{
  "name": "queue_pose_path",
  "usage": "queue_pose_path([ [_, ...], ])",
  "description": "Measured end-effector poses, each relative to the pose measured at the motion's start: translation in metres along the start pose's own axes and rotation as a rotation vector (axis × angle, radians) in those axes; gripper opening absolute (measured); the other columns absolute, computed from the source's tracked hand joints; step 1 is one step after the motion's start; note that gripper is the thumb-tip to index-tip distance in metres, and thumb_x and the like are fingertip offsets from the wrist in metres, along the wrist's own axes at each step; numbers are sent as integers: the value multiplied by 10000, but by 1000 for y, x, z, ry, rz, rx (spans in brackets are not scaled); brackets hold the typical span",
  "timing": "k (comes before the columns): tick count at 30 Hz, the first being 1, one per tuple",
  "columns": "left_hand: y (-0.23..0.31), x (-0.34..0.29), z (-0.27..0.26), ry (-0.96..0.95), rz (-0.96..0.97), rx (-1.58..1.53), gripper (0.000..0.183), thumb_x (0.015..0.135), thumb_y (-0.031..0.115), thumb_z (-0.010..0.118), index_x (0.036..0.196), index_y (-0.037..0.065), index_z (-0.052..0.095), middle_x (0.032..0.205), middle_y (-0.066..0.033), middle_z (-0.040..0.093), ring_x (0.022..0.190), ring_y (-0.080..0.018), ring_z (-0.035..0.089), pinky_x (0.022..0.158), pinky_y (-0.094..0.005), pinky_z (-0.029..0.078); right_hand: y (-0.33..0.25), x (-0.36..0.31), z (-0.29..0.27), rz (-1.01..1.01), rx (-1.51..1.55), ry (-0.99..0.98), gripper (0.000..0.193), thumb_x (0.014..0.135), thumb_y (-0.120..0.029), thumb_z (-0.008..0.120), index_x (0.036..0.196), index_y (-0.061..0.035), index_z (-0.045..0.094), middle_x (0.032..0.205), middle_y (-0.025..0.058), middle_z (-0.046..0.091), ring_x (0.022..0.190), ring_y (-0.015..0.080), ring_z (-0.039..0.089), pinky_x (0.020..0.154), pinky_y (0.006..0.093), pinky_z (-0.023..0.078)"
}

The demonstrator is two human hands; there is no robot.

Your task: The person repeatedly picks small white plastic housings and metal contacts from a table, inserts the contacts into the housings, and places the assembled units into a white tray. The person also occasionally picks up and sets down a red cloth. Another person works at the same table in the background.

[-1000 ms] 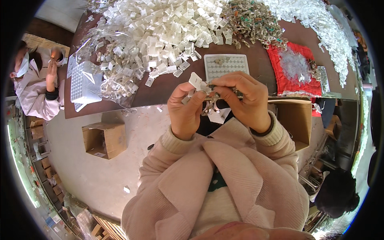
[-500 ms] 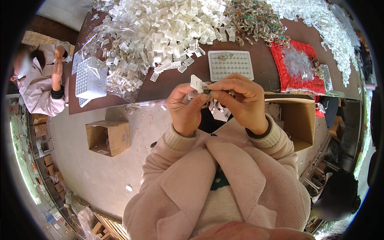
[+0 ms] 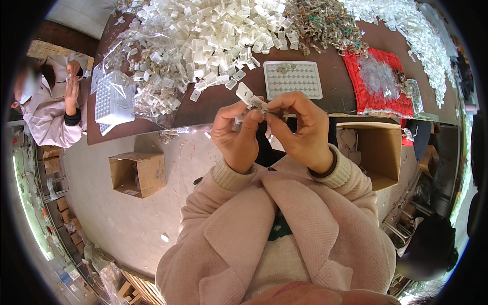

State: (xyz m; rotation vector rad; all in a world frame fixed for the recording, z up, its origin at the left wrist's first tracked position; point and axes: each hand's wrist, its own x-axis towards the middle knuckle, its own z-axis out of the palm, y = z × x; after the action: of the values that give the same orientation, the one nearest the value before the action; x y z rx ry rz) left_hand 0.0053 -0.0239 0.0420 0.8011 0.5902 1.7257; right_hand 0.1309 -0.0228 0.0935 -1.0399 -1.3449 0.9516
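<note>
Both bare hands are raised at the middle of the table's near edge, coming out of the ribbed cuffs of a beige coat. The left hand pinches a small white card between thumb and forefinger, its other fingers curled in behind; the card sticks up past the fingertips, tilted. The right hand has its thumb and forefinger drawn close together at the card's lower end, nipping a small piece too blurred to make out, while its remaining fingers bend loosely toward the palm. The two hands almost meet there. Just beyond them on the brown table lies a pale tray with rows of hollows, a few bits in its far part. Near the table's left edge sit stacked clear trays, with a clear plastic bag of small parts beside them; toward the right, a red cloth carries a heap of clear bits. Farther back stand a broad pile of white cards, a darker pile of little clips and, along the right edge, a heap of clear pieces.
</note>
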Motion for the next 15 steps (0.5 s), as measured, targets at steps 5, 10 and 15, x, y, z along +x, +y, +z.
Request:
queue_pose_path([
  [5, -4, 1, -9, -23, 41, 125, 217, 907, -88, 650, 1099, 6, 610, 1043, -125, 701, 920, -124, 646, 788, -248, 538, -1, 8, -12, -78, -102, -52, 162, 809, 59, 705, 940, -11, 641, 844, 71, 672, 778, 99, 636, 677, 238, 504],
  [10, 3, 0, -10, 60, -155, -147, 187, 916, -67, 648, 1077, 18, 608, 1033, -117, 694, 913, -138, 660, 807, -268, 552, 4, 10, -3, 190, 302, -89, 162, 820, 66, 700, 953, -18, 660, 866, 63, 682, 790, 96, 634, 688, 247, 508],
  [15, 4, 1, -7, 66, -145, -113, 140, 928, 58, 690, 1038, 48, 605, 1049, -160, 708, 744, -90, 622, 608, -188, 478, 11, 1, 3, -38, -67, -89, 186, 807, 39, 725, 975, -39, 713, 906, 77, 697, 796, 162, 657, 725, 270, 517],
])
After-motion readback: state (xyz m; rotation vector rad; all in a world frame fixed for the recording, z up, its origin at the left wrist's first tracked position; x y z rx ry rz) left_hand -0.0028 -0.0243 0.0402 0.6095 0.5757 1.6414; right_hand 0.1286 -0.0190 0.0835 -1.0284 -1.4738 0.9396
